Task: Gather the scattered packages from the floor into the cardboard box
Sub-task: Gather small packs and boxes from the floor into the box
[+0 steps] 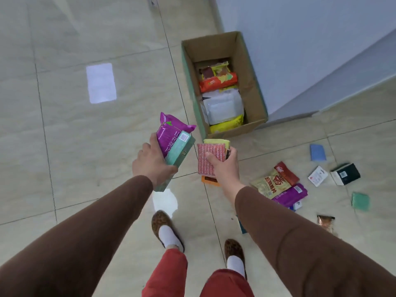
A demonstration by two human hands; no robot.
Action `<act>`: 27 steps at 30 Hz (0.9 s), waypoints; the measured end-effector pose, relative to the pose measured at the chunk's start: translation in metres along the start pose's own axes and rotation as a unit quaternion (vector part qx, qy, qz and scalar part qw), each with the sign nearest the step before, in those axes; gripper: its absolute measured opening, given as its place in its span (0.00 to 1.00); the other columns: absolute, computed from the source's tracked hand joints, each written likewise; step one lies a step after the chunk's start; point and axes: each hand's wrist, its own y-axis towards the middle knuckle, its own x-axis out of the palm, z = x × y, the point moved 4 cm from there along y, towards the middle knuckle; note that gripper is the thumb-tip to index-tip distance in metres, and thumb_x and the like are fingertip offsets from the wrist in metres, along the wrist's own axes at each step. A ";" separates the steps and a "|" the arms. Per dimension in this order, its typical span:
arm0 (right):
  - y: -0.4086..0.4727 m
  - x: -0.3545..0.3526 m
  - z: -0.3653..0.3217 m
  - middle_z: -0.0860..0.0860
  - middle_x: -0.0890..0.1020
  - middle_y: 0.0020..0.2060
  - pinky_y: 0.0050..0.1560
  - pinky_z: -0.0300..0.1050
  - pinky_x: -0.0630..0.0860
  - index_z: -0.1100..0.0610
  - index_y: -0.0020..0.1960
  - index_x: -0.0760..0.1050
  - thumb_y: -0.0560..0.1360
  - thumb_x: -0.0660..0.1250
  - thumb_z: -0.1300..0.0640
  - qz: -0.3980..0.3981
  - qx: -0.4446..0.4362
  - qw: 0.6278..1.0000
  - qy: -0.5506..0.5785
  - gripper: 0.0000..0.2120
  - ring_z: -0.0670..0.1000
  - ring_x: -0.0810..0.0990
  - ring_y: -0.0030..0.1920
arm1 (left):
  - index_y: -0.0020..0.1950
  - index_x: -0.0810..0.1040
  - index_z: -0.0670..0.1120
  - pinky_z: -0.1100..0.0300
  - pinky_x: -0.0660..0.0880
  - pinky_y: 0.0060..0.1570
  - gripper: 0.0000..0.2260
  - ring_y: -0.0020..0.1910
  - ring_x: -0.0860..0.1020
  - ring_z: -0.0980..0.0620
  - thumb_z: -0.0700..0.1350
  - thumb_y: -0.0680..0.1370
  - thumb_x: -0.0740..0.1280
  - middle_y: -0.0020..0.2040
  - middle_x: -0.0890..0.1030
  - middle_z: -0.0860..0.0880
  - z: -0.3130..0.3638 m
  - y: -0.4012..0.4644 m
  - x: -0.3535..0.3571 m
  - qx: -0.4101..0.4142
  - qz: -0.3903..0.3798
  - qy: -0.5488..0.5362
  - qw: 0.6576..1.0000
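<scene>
Partly hidden — orange packet [210, 180] under right hand [227, 166]

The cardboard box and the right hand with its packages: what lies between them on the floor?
Head view: only bare tile floor between cardboard box and right hand.

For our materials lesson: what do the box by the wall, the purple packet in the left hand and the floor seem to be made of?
Cardboard box: brown, matte corrugated card, judging by its stiff folded walls.
Purple packet: glossy plastic film, probably; it crinkles and shines.
Floor: polished tiles, perhaps ceramic or stone; grout lines and mirrored light.
</scene>
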 end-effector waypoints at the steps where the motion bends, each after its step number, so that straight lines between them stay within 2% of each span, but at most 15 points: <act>1: 0.007 0.008 -0.008 0.45 0.79 0.51 0.39 0.38 0.75 0.50 0.65 0.66 0.75 0.75 0.50 0.013 0.004 1.000 0.018 0.24 0.44 0.81 0.49 | 0.77 0.51 0.52 0.46 0.78 0.50 0.52 0.55 0.76 0.42 0.55 0.61 0.78 0.56 0.74 0.45 0.000 0.016 -0.007 0.012 -0.004 0.012 1.000; 4: 0.028 0.025 -0.028 0.46 0.80 0.50 0.39 0.37 0.75 0.53 0.67 0.66 0.75 0.75 0.50 0.046 0.023 0.996 0.070 0.26 0.43 0.81 0.47 | 0.78 0.51 0.52 0.47 0.77 0.49 0.53 0.56 0.76 0.42 0.55 0.61 0.78 0.57 0.74 0.45 0.010 0.059 -0.027 0.045 -0.018 0.045 0.998; 8: 0.061 0.030 -0.048 0.50 0.81 0.54 0.45 0.45 0.81 0.54 0.69 0.66 0.75 0.76 0.50 0.092 0.054 0.985 0.137 0.29 0.50 0.83 0.51 | 0.78 0.51 0.51 0.47 0.77 0.50 0.53 0.57 0.76 0.41 0.55 0.61 0.78 0.58 0.74 0.45 0.046 0.121 -0.050 0.086 -0.032 0.080 0.993; 11: 0.090 0.025 -0.060 0.50 0.80 0.54 0.41 0.40 0.77 0.55 0.69 0.65 0.76 0.75 0.51 0.131 0.081 0.972 0.180 0.28 0.46 0.81 0.49 | 0.78 0.52 0.52 0.46 0.78 0.51 0.53 0.56 0.77 0.41 0.56 0.61 0.79 0.59 0.75 0.44 0.086 0.167 -0.058 0.119 -0.046 0.097 0.987; 13: 0.116 0.024 -0.070 0.52 0.80 0.56 0.42 0.41 0.77 0.54 0.69 0.65 0.75 0.75 0.51 0.152 0.093 0.961 0.210 0.28 0.46 0.81 0.49 | 0.78 0.51 0.52 0.46 0.78 0.51 0.53 0.56 0.77 0.41 0.56 0.61 0.79 0.59 0.75 0.44 0.113 0.200 -0.061 0.138 -0.054 0.109 0.983; 15: 0.142 0.024 -0.082 0.52 0.80 0.59 0.50 0.52 0.83 0.53 0.71 0.64 0.74 0.76 0.50 0.167 0.108 0.949 0.244 0.32 0.51 0.82 0.53 | 0.78 0.51 0.52 0.47 0.78 0.51 0.53 0.57 0.77 0.42 0.56 0.62 0.79 0.60 0.74 0.44 0.138 0.232 -0.062 0.153 -0.061 0.119 0.979; 16: 0.155 0.024 -0.088 0.52 0.79 0.60 0.55 0.56 0.83 0.52 0.72 0.64 0.74 0.77 0.50 0.178 0.115 0.943 0.255 0.33 0.53 0.82 0.56 | 0.78 0.51 0.52 0.48 0.77 0.51 0.52 0.58 0.77 0.41 0.56 0.62 0.79 0.61 0.74 0.44 0.150 0.249 -0.062 0.160 -0.067 0.124 0.977; 18: 0.178 0.026 -0.100 0.52 0.78 0.62 0.59 0.54 0.81 0.53 0.73 0.63 0.75 0.76 0.51 0.187 0.125 0.937 0.266 0.33 0.52 0.81 0.57 | 0.78 0.51 0.52 0.48 0.76 0.52 0.52 0.59 0.76 0.41 0.56 0.63 0.79 0.62 0.73 0.43 0.171 0.275 -0.067 0.171 -0.078 0.131 0.973; 22: 0.219 0.029 -0.125 0.52 0.77 0.60 0.47 0.43 0.79 0.53 0.74 0.62 0.76 0.75 0.51 0.210 0.139 0.922 0.293 0.33 0.49 0.79 0.51 | 0.79 0.50 0.52 0.46 0.75 0.55 0.53 0.61 0.75 0.40 0.57 0.63 0.79 0.62 0.73 0.42 0.209 0.328 -0.075 0.195 -0.085 0.166 0.963; 25: 0.245 0.038 -0.143 0.52 0.77 0.61 0.54 0.51 0.82 0.52 0.73 0.61 0.75 0.76 0.49 0.218 0.171 0.902 0.330 0.34 0.53 0.80 0.56 | 0.78 0.50 0.52 0.45 0.76 0.54 0.53 0.59 0.75 0.39 0.56 0.62 0.78 0.61 0.72 0.42 0.235 0.368 -0.076 0.215 -0.088 0.193 0.953; 27: 0.262 0.041 -0.151 0.50 0.77 0.57 0.45 0.43 0.81 0.52 0.73 0.61 0.75 0.76 0.50 0.235 0.176 0.889 0.351 0.33 0.49 0.80 0.51 | 0.78 0.49 0.52 0.44 0.75 0.54 0.53 0.60 0.75 0.38 0.54 0.62 0.79 0.61 0.71 0.41 0.253 0.392 -0.073 0.236 -0.094 0.201 0.946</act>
